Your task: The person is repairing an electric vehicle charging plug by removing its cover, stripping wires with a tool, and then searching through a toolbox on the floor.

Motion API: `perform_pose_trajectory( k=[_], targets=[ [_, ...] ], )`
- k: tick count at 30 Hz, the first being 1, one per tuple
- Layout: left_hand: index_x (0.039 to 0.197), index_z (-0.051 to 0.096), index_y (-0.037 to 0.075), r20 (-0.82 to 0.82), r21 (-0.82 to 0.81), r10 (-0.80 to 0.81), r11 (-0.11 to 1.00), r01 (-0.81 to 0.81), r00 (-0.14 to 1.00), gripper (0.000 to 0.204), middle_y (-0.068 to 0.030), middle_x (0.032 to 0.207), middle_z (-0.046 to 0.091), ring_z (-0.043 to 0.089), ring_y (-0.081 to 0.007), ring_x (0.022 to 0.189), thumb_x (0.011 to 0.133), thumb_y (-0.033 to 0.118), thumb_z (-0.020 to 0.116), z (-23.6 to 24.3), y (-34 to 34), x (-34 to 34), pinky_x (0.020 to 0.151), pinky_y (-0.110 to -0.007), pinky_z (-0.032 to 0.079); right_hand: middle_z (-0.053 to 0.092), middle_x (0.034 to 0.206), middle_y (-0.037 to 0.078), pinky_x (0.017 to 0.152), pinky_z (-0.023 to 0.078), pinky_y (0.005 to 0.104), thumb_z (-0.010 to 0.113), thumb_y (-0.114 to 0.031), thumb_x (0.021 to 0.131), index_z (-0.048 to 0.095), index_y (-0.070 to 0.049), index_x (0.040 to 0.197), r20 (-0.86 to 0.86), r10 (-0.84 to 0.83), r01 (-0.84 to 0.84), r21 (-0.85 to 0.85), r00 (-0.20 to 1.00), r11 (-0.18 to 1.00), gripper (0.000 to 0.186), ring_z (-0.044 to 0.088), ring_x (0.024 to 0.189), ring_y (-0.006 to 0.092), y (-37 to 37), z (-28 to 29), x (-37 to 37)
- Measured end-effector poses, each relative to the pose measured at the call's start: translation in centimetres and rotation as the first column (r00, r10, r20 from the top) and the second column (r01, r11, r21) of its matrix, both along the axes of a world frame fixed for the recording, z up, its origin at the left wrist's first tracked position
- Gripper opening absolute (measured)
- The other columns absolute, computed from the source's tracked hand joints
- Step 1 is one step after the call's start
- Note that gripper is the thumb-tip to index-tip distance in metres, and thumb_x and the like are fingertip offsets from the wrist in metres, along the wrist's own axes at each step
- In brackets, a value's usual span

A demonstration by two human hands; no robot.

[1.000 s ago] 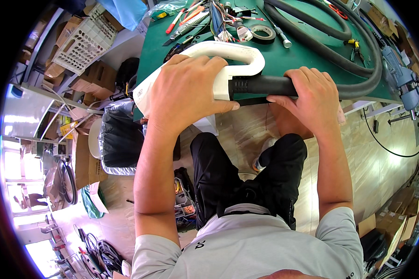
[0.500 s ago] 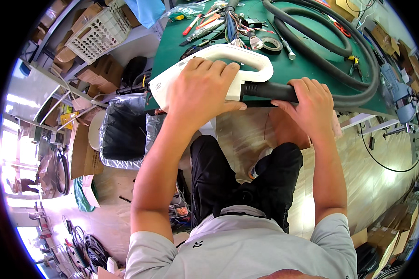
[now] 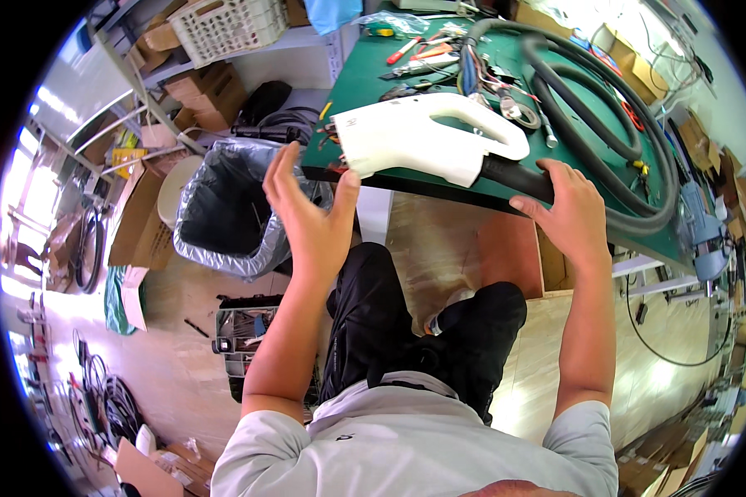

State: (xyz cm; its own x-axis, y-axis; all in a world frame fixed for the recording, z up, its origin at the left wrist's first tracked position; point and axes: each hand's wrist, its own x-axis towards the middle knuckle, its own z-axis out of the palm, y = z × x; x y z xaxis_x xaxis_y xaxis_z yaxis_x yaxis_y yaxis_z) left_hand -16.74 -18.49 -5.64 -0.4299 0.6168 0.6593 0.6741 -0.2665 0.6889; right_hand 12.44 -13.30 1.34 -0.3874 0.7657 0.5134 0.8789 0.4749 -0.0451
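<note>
Head view: right hand [image 3: 574, 211] clasped thick black rubber cable [image 3: 514, 177]; left hand [image 3: 311, 224] open, looped white plastic handle [image 3: 410, 137] leftward risked rolling.

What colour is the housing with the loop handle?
The housing is white, clearest in the head view.

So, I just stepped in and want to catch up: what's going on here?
A person's right hand holds the black cable near the white handle, which is at the near edge of the green table. The left hand is open by the handle's left end; thumb contact is unclear. Loose wires lie beyond.
</note>
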Motion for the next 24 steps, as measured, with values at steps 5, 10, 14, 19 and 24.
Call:
perform_pose_trajectory(
  k=[5, 10, 14, 19, 24],
  targets=[
    [0.131, 0.032, -0.006, 0.117, -0.175, -0.113, 0.975, 0.133, 0.987, 0.087, -0.0234, 0.134, 0.031, 0.03, -0.0365, 0.124, 0.072, 0.039, 0.078, -0.6, 0.6, -0.6, 0.104, -0.044, 0.028, 0.065, 0.088, 0.015, 0.071, 0.046, 0.0421, 0.073, -0.052, 0.068, 0.057, 0.0, 0.088, 0.141, -0.103, 0.146, -0.34, 0.985, 0.929, 0.058, 0.061, 0.086, 0.0323, 0.6, 2.3, -2.9],
    [0.13, 0.037, -0.006, 0.081, -0.157, -0.072, 0.984, 0.084, 0.994, 0.086, -0.0224, 0.134, 0.033, 0.03, -0.0358, 0.126, 0.071, 0.042, 0.078, -1.7, 1.1, -0.8, 0.105, -0.043, 0.028, 0.064, 0.073, 0.014, 0.061, 0.047, 0.042, 0.074, -0.046, 0.068, 0.06, -0.003, 0.078, 0.223, -0.212, 0.265, -0.243, 0.952, 0.933, 0.046, 0.062, 0.069, 0.0339, 0.8, 1.6, -3.6],
    [0.129, 0.039, -0.005, 0.106, -0.152, -0.049, 0.986, 0.065, 0.993, 0.087, -0.021, 0.134, 0.034, 0.032, -0.0335, 0.125, 0.07, 0.045, 0.078, -2.5, 0.4, -0.6, 0.103, -0.041, 0.031, 0.064, 0.071, 0.012, 0.057, 0.046, 0.0395, 0.077, -0.044, 0.065, 0.062, -0.006, 0.078, 0.129, -0.204, 0.209, -0.024, 0.97, 0.978, 0.043, 0.062, 0.066, 0.0311, 0.1, 0.1, -2.4],
    [0.132, 0.035, -0.002, 0.276, 0.07, -0.215, 0.977, 0.204, 0.937, 0.09, -0.0169, 0.132, 0.037, 0.037, -0.0284, 0.124, 0.068, 0.043, 0.079, -1.8, -0.9, 0.9, 0.103, -0.04, 0.032, 0.064, 0.076, 0.01, 0.061, 0.047, 0.0369, 0.081, -0.036, 0.061, 0.063, -0.006, 0.083, 0.0, -0.258, 0.257, 0.067, 0.966, 0.964, 0.042, 0.062, 0.071, 0.0297, -2.0, 1.0, -2.0],
    [0.128, 0.039, -0.002, 0.581, 0.679, -0.814, 0.491, 0.546, 0.008, 0.078, -0.0132, 0.126, 0.046, 0.043, -0.0212, 0.119, 0.067, 0.02, 0.083, 3.1, -0.4, 6.2, 0.104, -0.038, 0.033, 0.066, 0.091, 0.012, 0.071, 0.049, 0.0362, 0.082, -0.012, 0.055, 0.065, -0.004, 0.097, -0.197, -0.22, 0.261, 0.214, 0.955, 0.941, 0.046, 0.064, 0.081, 0.0315, -3.7, 1.3, -0.6]
  ],
)
